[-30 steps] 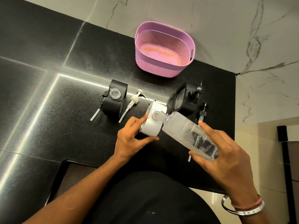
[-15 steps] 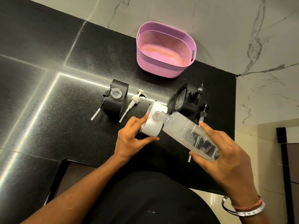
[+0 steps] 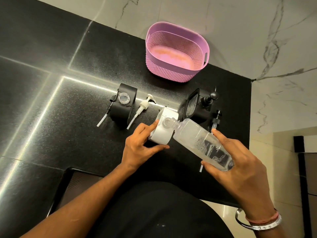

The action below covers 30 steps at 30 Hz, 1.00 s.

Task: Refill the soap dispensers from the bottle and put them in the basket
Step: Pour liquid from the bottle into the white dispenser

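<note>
While the right hand (image 3: 240, 162) is gripping the clear bottle (image 3: 197, 140) around its base and tilting it neck-down toward the centre of the frame, the left hand (image 3: 140, 145) is holding the white dispenser (image 3: 163, 129), fingers and thumb curled round its side. The bottle's mouth is meeting the dispenser's open neck; foamy liquid is collecting low in the tilted bottle. Whether liquid is flowing at this instant cannot be told.

To pour well, the mouth should probably be kept seated over the opening, the tilt raised gradually, and the dispenser held steady and upright enough that it is not overflowing.

Left of centre, a black dispenser (image 3: 124, 105) is standing open, with a black pump lying beside it and a white pump (image 3: 140, 109) lying just right of it. A second black dispenser (image 3: 195, 105) is standing just behind the bottle, and another pump (image 3: 215, 121) is lying beside the right fingers. The pink basket (image 3: 176, 74) is sitting at upper centre, well apart from the hands and holding nothing.

The dark counter (image 3: 51, 117) is ending close to the right hand, at the right of the frame, so spills or a nudged pump there are risking a fall. Open room is lying to the left and between the dispensers and the basket.
</note>
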Tool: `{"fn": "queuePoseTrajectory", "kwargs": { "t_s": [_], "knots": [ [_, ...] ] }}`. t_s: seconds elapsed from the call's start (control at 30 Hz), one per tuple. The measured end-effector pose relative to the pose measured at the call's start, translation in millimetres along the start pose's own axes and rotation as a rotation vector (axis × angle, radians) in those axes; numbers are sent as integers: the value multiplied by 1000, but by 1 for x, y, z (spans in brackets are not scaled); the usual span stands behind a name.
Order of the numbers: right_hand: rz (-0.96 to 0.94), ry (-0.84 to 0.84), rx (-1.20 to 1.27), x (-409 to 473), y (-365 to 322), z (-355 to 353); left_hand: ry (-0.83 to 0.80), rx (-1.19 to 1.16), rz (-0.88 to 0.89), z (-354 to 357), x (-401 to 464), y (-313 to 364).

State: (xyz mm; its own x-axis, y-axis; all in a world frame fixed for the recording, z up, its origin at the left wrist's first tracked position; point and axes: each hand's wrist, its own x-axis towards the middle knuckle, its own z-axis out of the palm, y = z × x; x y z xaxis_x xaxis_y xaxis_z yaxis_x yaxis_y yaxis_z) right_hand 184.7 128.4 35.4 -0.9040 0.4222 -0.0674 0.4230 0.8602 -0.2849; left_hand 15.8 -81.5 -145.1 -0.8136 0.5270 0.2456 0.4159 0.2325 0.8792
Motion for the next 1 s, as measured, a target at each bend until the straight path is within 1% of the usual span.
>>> {"fn": "queuePoseTrajectory", "kwargs": {
  "t_s": [1.0],
  "knots": [
    [-13, -1, -3, 1, 0, 0, 1, 13, -2, -1, 1, 3]
  ]
}}
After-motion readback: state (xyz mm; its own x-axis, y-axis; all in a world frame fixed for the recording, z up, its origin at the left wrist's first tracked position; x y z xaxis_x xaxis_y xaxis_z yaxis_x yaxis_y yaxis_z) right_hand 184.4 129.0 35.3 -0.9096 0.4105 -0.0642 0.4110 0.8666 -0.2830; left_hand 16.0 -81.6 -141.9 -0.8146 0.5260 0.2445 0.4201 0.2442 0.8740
